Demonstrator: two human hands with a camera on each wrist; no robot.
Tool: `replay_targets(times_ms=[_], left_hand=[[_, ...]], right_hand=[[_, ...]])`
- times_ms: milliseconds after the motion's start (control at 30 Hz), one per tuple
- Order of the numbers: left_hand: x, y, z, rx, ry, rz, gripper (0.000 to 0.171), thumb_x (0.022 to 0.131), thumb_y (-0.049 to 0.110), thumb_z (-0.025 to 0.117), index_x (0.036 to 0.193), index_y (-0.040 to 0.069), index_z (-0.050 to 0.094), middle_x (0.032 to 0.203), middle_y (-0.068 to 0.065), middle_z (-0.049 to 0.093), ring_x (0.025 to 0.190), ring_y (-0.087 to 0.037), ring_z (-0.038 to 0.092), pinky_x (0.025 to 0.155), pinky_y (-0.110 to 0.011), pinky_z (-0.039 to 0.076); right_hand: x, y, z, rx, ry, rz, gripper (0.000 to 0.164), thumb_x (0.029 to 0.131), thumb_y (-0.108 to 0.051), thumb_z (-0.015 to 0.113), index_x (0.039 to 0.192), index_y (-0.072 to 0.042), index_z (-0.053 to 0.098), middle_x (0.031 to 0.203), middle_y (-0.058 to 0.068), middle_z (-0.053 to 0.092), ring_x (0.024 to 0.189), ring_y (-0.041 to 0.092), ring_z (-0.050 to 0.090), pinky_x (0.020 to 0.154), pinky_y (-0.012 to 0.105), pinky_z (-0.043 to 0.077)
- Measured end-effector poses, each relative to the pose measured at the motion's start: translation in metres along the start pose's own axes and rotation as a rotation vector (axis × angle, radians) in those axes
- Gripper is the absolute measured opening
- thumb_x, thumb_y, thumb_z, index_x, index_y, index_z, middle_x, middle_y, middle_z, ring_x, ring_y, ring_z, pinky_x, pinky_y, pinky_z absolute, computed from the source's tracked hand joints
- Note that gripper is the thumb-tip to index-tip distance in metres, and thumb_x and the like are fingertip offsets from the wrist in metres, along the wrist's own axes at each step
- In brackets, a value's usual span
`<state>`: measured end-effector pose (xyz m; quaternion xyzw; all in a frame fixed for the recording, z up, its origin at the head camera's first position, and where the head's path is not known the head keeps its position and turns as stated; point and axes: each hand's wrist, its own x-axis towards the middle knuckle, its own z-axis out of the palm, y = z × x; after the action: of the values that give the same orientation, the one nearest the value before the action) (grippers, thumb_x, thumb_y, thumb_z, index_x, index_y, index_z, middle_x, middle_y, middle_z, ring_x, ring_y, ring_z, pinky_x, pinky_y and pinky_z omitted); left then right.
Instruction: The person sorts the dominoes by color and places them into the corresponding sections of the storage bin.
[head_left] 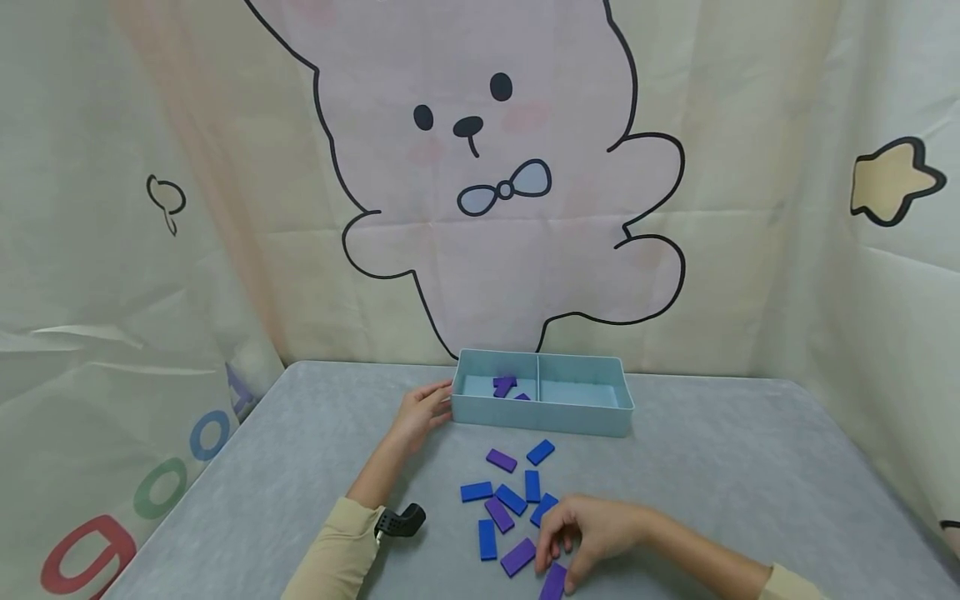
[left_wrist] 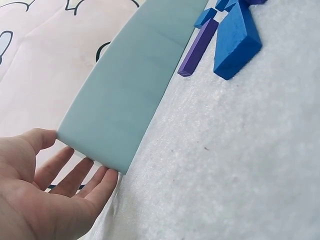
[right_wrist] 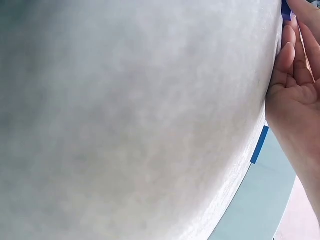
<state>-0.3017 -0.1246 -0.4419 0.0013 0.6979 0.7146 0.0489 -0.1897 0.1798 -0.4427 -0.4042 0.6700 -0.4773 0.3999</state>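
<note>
My left hand (head_left: 422,417) touches the left end of a light blue two-compartment box (head_left: 543,417). In the left wrist view, the thumb and the fairly straight fingertips rest against the box's end edges. Near the front of the table, my right hand (head_left: 600,529) pinches a purple block (head_left: 552,582) between thumb and fingers. The right wrist view shows only a bit of that block at its top edge. Another purple block (head_left: 518,557) lies just left of the right hand, and a blue block (head_left: 544,509) lies partly behind its fingers. Several purple blocks (head_left: 505,385) sit in the box's left compartment.
Several loose blocks lie between the box and the right hand, among them a blue block (head_left: 487,540), a purple block (head_left: 501,460) and a blue block (head_left: 540,452). The grey table (head_left: 712,467) ends at a printed curtain (head_left: 750,317) behind the box.
</note>
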Motion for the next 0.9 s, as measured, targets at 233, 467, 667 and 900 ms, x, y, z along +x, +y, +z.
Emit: replay_targets(times_ms=[233,467,667,900], left_hand=[[0.004,-0.001,-0.001,0.007,0.014,-0.012,0.045,0.110,0.019,0.056,0.146,-0.009,0.056,0.155,-0.029,0.051,0.137,-0.045,0.057,0.112,-0.055,0.049],[0.006,-0.002,-0.001,0.020,0.016,-0.013,0.044,0.110,0.019,0.057,0.145,-0.008,0.058,0.154,-0.029,0.052,0.136,-0.046,0.058,0.111,-0.055,0.050],[0.004,-0.002,-0.002,0.014,0.009,-0.008,0.045,0.110,0.019,0.056,0.146,-0.008,0.057,0.154,-0.030,0.051,0.137,-0.046,0.057,0.112,-0.055,0.049],[0.004,-0.002,-0.002,0.011,0.000,0.004,0.045,0.111,0.018,0.055,0.146,-0.010,0.056,0.154,-0.031,0.051,0.136,-0.046,0.058,0.112,-0.057,0.048]], right_hand=[[0.002,0.000,-0.001,-0.066,-0.017,-0.028,0.024,0.089,0.000,0.080,0.111,0.010,0.075,0.108,0.026,0.070,0.092,-0.006,0.055,0.085,0.012,0.048],[0.003,-0.002,-0.003,-0.095,-0.045,-0.022,0.023,0.090,0.000,0.079,0.110,0.010,0.075,0.107,0.021,0.070,0.093,-0.007,0.054,0.086,0.012,0.048],[0.003,-0.007,-0.005,-0.104,-0.044,0.027,0.023,0.092,-0.002,0.078,0.112,0.009,0.074,0.101,-0.005,0.067,0.090,-0.006,0.054,0.084,0.011,0.046],[0.002,-0.003,-0.014,-0.137,-0.037,0.022,0.023,0.096,-0.009,0.075,0.116,0.002,0.075,0.108,-0.010,0.068,0.095,-0.002,0.057,0.085,0.016,0.051]])
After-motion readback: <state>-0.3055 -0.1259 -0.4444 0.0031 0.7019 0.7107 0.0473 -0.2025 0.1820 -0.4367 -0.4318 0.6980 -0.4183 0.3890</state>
